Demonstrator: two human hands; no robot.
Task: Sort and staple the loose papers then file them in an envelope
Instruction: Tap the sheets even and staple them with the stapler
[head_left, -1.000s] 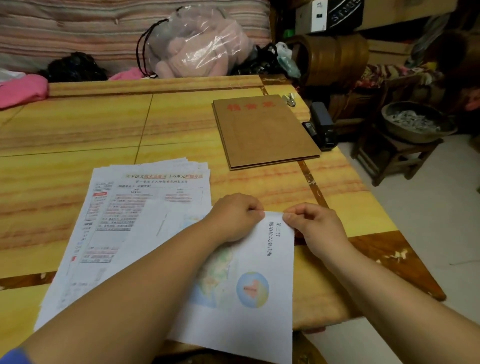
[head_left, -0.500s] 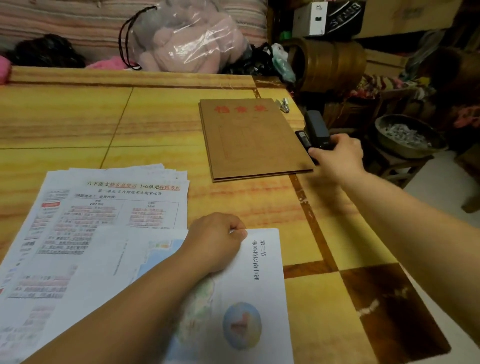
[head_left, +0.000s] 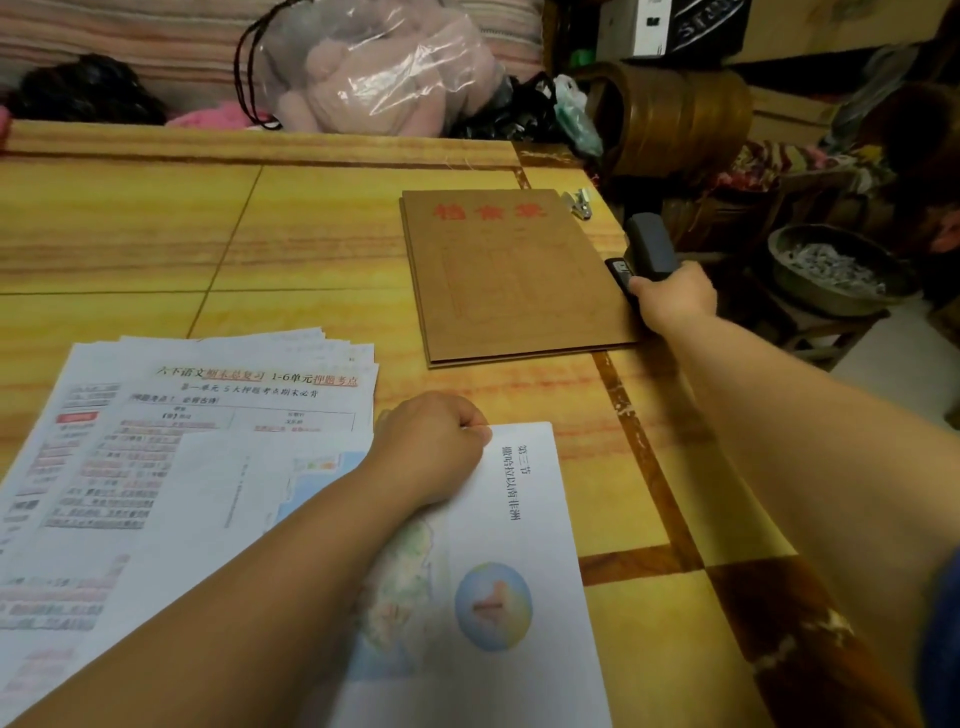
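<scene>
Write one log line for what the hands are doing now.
left hand: pinches map sheet | right hand: grips stapler | envelope: flat, untouched

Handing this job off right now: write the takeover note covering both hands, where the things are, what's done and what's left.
Left hand: pinches the top edge of the map sheets, holding them on the table.
Right hand: grips the stapler at the table's right edge, beside the envelope.
Text sheets: fanned, loose, at left, partly under the map sheets.
Envelope: flat and shut; a small metal clip lies at its far corner.
Done: map sheets gathered.
Left: staple them, staple the text sheets, file all in the envelope.
</scene>
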